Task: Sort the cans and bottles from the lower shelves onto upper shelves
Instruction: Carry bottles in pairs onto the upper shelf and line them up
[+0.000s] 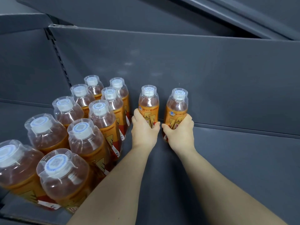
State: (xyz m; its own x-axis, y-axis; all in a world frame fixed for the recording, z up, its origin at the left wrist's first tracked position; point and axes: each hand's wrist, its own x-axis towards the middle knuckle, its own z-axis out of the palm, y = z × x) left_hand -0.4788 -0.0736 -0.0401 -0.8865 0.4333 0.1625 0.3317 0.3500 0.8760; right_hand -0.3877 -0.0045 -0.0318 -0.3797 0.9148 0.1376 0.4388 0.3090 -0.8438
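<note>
– Two bottles in hand, or only one?

– Two. Left hand (143,130) wrapped round the label of an orange bottle (148,101) just right of the block of ten bottles (81,127), fingers clenched round its outer side, thumb on the inner side. Right hand (180,132) grasping a second orange bottle (177,106) in mirror fashion, one place farther from the block.

– Upright?

– Both upright. White caps under clear shrink sleeves, amber drink showing above the orange labels. Bases hidden behind the hands, so cannot tell whether resting on the grey shelf (227,159) or held just above it.

– Touching each other?

– No, a narrow gap between them, with the two thumbs nearly meeting across it. Level with the block's rear end, beside it but apart from it.

– And the block itself?

– Two rows of five, packed tight, running from the shelf's front edge back toward the back panel (194,78). Same caps, same sleeves, same labels as the held pair.

– Anything else around the block?

– Slotted upright (60,59) behind it, toward its left. Upper shelf (146,13) overhanging above it. Bare forearms reaching in along its right side.
</note>
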